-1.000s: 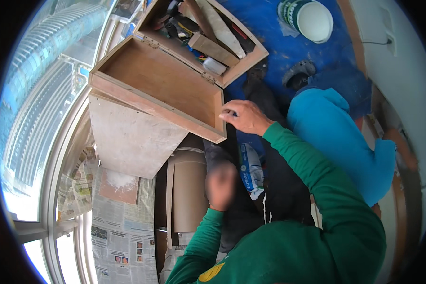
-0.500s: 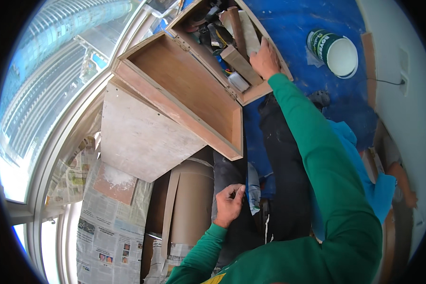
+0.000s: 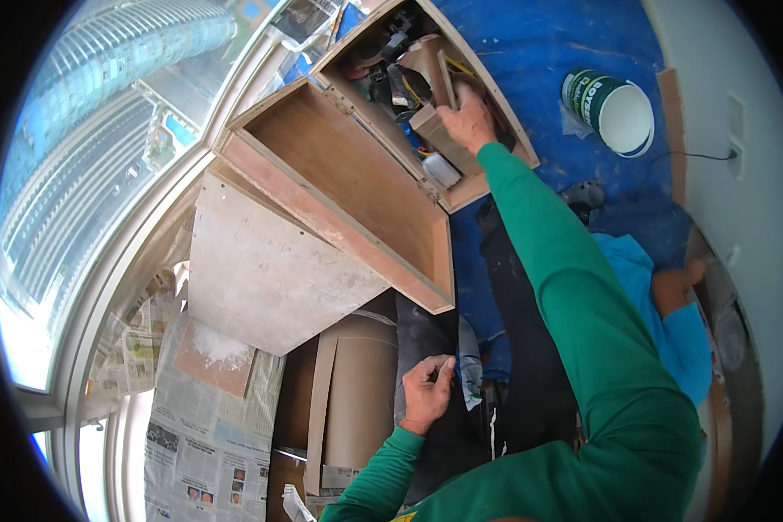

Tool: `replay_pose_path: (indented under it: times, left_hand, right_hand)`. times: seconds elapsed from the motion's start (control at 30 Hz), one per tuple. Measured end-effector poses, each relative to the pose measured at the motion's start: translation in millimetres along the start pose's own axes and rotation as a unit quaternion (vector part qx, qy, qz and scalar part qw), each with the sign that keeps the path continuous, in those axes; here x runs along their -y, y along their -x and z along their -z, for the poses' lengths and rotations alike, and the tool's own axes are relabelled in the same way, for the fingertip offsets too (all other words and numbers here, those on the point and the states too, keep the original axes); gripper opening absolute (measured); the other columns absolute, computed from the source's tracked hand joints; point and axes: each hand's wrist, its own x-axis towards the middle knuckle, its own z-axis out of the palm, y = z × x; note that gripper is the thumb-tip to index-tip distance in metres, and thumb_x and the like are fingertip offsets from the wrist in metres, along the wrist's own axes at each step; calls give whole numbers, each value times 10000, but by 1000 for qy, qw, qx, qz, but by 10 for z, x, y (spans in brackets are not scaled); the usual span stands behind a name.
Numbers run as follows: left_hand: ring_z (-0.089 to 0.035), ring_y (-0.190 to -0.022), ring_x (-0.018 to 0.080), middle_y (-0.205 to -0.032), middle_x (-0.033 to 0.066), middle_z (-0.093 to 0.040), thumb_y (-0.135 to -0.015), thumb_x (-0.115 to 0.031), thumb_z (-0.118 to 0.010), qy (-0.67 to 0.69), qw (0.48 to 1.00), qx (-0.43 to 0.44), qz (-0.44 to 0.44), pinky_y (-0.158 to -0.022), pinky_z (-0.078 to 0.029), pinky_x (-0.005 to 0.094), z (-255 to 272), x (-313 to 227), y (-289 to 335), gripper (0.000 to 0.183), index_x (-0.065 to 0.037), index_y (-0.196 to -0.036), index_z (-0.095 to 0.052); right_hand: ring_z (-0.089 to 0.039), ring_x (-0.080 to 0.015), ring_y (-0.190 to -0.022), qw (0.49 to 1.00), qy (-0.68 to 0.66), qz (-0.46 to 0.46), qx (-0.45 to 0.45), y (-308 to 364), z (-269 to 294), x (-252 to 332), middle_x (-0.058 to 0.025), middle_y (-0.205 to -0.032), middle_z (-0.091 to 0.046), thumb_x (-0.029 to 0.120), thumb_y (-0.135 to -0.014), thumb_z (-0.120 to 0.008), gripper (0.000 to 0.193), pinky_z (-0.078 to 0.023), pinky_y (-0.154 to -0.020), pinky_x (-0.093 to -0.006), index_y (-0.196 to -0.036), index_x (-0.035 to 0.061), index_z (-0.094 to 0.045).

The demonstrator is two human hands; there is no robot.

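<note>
A hinged wooden box (image 3: 513, 146) stands open in front of me, its hollow lid (image 3: 348, 174) folded out to the left. My right hand (image 3: 470, 120) reaches inside and grips a thin board (image 3: 447, 80), tilted up on edge; some fingers are hidden behind it. Beside that hand lie a wooden block (image 3: 439, 135), a brown cylindrical piece (image 3: 422, 59) and a whitish object (image 3: 441, 170). Several dark tools (image 3: 383, 87) fill the left side of the box. Over my left thigh, my left hand (image 3: 427, 393) is closed, thumb against curled fingers; whatever it may hold is hidden.
A large pale panel (image 3: 270, 270) lies under the lid. Newspaper (image 3: 183, 452) and a dusty brown sheet (image 3: 213, 357) are at left, by the window. A green-and-white bucket (image 3: 622, 117) stands on the blue floor covering (image 3: 548, 43). Another person's arm (image 3: 674, 291) shows at right.
My right hand has moved inward from the box's right rim, and the board that lay flat is now tipped up. My left hand keeps its pose. The other person's arm has shifted.
</note>
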Motion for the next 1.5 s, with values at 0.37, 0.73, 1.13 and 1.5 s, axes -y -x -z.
replay_pose_path:
  times: [0.37,0.73,1.13,1.5]
  left_hand:
    - [-662,-685,120,-786,80,-735,-1023,-101,-803,-30,999,-1,-42,-658,-547,299,15,-13,-48,117,14,-1043,-797]
    - [-651,-676,99,-787,60,-732,-1036,-119,-802,-42,999,5,-17,-648,-544,287,-51,-163,-60,143,23,-1048,-796]
    - [-665,-710,98,-802,67,-747,-1027,-107,-803,-45,999,-2,-1,-685,-560,286,-132,-163,-51,134,26,-1046,-798]
    - [-654,-665,77,-779,29,-726,-1049,-143,-792,-60,997,-7,-44,-627,-544,269,-128,-157,-80,163,20,-1039,-790]
  right_hand:
    - [-586,-454,-1349,1000,7,22,-16,607,-215,238,-264,-1405,-633,528,-958,-775,780,-480,-1158,-500,-1570,79,-596]
    - [-469,-427,-1451,993,79,81,-17,935,-453,188,-183,-1550,-498,436,-910,-804,845,-451,-1170,-586,-1620,89,-505]
    - [-434,-435,-1485,991,83,101,9,959,-385,172,-182,-1607,-457,388,-905,-835,899,-419,-1211,-584,-1641,52,-443]
    - [-448,-459,-1473,988,95,118,19,942,-372,119,-207,-1616,-448,365,-918,-827,883,-417,-1217,-586,-1637,23,-447]
